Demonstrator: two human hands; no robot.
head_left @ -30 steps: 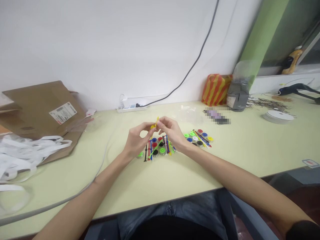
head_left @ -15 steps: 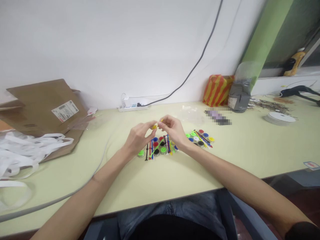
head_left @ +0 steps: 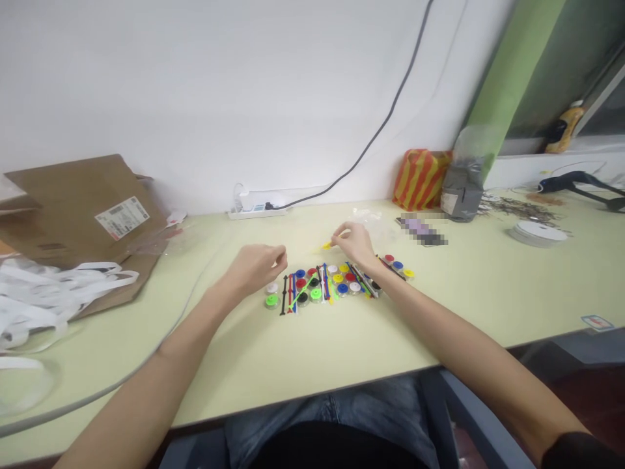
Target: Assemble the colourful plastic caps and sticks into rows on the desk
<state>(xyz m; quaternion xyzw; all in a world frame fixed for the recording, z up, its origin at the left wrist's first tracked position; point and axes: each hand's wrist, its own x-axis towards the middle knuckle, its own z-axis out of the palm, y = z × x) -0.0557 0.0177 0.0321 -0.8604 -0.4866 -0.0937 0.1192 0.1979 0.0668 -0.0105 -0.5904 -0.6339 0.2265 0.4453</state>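
My right hand (head_left: 355, 243) is above the far side of the colourful parts, pinching a small yellow plastic piece (head_left: 326, 246) at its fingertips. The piece is blurred, so its exact shape is unclear. My left hand (head_left: 258, 266) is closed at the left end of the parts, thumb against curled fingers; whatever it may hold is hidden. Between and below the hands lie round clear-based discs with coloured tops, such as a green disc (head_left: 272, 300) and a blue disc (head_left: 342, 288). Thin arrow-like plastic strips, among them a black strip (head_left: 284, 295), lie across and between them. My right wrist covers some parts.
A flattened cardboard box (head_left: 83, 215) and white ribbon (head_left: 34, 299) occupy the left side. At the wall sits a power strip (head_left: 258, 206). A striped bag (head_left: 420, 179), a grey bag (head_left: 461, 192), a blurred-out phone-like object (head_left: 420, 230) and a white spool (head_left: 538, 233) stand right.
My hands have moved apart: the right went right with the yellow piece, the left drew back left. More discs and strips now show between them. The view has shifted slightly.
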